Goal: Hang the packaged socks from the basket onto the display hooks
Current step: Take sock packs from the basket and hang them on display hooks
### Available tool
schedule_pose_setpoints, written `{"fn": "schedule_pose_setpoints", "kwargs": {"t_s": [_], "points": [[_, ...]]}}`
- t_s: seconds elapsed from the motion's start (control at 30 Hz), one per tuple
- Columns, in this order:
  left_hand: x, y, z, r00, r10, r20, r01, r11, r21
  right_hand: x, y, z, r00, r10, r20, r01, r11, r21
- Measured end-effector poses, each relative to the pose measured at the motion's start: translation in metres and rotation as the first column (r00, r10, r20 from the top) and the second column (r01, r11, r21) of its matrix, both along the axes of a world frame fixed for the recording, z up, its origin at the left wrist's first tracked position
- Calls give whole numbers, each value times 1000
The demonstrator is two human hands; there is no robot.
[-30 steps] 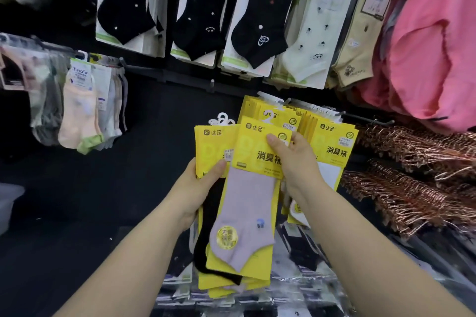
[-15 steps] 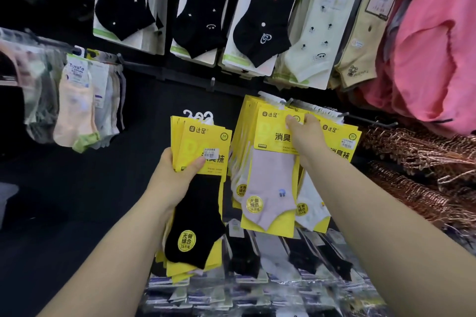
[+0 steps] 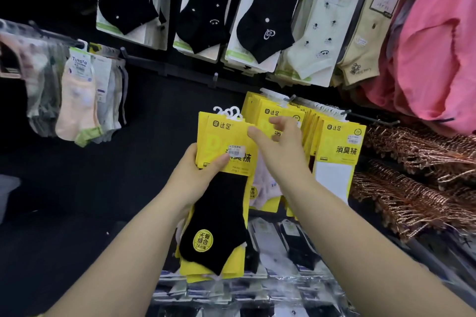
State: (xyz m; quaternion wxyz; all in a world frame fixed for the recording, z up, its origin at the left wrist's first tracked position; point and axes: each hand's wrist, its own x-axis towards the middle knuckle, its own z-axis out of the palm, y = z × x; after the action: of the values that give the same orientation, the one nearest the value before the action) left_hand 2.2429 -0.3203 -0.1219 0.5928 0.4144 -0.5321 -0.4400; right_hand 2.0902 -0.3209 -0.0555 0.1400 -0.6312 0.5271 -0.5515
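left hand (image 3: 195,177): our fingers clamped on sock packs (image 3: 226,162) | right hand (image 3: 280,152): our fingers apart, empty, at top of the packs

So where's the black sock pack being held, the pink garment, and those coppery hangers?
Black sock pack (image 3: 219,216), head view: on the black sock's middle.
Pink garment (image 3: 438,59), head view: on the fabric's broad front.
Coppery hangers (image 3: 412,203), head view: on the lower pile's middle.
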Motion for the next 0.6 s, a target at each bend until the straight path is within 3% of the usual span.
{"fn": "schedule_pose_setpoints", "kwargs": {"t_s": [0.13, 0.4, 0.6], "points": [[-12, 9, 2, 996, -49, -77, 48, 999, -10, 13, 4, 4, 998, 57, -16, -56, 996, 62], [-9, 9, -3, 984, -117, -138, 122, 992, 34, -10, 3, 3, 958, 104, 266, -141, 982, 124], [-17, 6, -7, 957, -216, -195, 219, 976, -7, -23, 2, 3, 896, 167, 412, -205, 977, 50]]}}
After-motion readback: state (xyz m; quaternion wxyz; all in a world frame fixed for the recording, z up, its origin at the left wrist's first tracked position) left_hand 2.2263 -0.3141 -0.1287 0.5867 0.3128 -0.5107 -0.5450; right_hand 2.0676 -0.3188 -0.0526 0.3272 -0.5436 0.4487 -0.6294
